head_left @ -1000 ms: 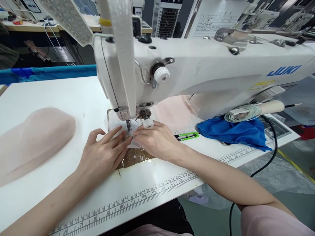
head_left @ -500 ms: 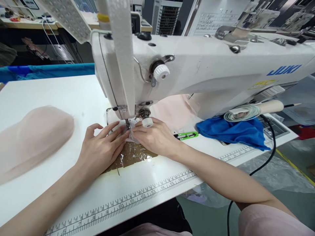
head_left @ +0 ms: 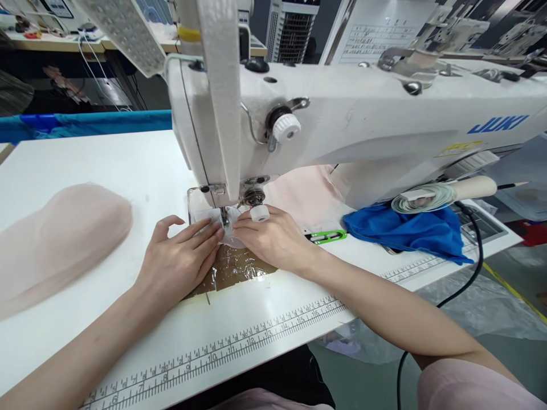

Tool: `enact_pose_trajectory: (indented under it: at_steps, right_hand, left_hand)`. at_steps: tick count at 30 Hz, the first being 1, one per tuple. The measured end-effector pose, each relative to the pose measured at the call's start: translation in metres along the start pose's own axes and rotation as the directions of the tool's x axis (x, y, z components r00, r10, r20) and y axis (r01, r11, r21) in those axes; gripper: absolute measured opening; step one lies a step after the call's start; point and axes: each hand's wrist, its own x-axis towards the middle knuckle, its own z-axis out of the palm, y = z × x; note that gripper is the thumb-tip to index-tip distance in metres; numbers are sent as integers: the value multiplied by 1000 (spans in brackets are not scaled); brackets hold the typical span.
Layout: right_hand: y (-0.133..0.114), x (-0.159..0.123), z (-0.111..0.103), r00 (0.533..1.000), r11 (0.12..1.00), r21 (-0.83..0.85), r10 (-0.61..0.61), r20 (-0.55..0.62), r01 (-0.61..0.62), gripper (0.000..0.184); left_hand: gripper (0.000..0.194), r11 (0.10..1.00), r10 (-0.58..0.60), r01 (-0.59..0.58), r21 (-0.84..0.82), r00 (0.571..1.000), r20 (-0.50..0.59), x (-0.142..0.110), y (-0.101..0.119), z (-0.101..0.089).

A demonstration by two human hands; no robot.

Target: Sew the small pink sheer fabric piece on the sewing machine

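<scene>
Counter [head_left: 98, 162]: white top, with a printed ruler scale [head_left: 231, 354] along its near edge.
Sewing machine [head_left: 350, 108]: white, marked JUKI in blue; its arm reaches in from the right, with the head above the work area.
Sheer pink piece [head_left: 77, 233]: laid on the counter at the left, apart from both hands.
Blue cloth [head_left: 405, 230]: crumpled on the counter, at the right under the machine arm.
Pale pink fabric [head_left: 305, 191]: lies beneath the machine arm, behind the right wrist; any join with the material at the needle cannot be determined.
Left hand [head_left: 182, 256]: palm down, fingers extended and moderately spread, tips resting on material just left of the presser foot [head_left: 224, 216]; outermost finger bent and raised.
Right hand [head_left: 271, 236]: fingers drawn close together at the right side of the same material, partly behind a white knob [head_left: 260, 213]; whether they pinch it or only press it cannot be determined.
Brown panel [head_left: 239, 267]: glossy surface set in the counter, partly covered by the hands.
Coiled tape [head_left: 421, 198]: pale green, at the upper edge of the blue cloth.
Whitish sheer fabric [head_left: 232, 237]: at the presser foot, between the two hands, over the brown panel's rear part.
Green snips [head_left: 327, 236]: on the counter, between right wrist and blue cloth.
</scene>
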Motion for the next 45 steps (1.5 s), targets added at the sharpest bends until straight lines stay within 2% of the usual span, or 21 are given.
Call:
enact_pose_trajectory:
  at_steps: [5,12,19,30,33,36,38,40,42,45]
  right_hand:
    - [2,1,1,999,999,17,31,18,-31,21]
    - [3,3,3,997,996,-54,67,43,-65,25]
    - [3,5,0,992,994,-12,105,64,-104,26]
    - [5,6,2,994,994,-87,74,75,-67,26]
    - [5,6,1,995,994,-78,79,60,-74,26]
    - [5,6,2,997,994,-75,76,19,-74,25]
    - [4,5,1,997,994,-87,72,-10,-73,25]
    - [3,3,1,997,992,-98,73,-38,-76,28]
    - [-1,2,0,996,992,-101,67,-60,-73,32]
    - [-7,1,0,997,995,-86,48,-66,-54,36]
  left_hand:
    - [27,997,-11,6,-71,998,-62,3,-3,4]
    - [27,999,-2,0,-34,998,-59,6,-5,7]
    - [27,999,-9,7,-38,998,-64,6,-7,9]
    - [24,999,32,-32,7,994,-104,6,-8,10]
    - [28,999,-3,7,51,997,-77,6,-8,12]
    - [38,986,-51,57,154,998,-43,6,-5,8]
    - [35,978,-24,32,206,999,-41,6,-1,1]
    - [25,981,40,-27,191,997,-67,6,3,-7]
    - [23,988,80,-64,138,990,-115,6,5,-14]
    - [13,996,74,-64,68,984,-161,6,2,-17]
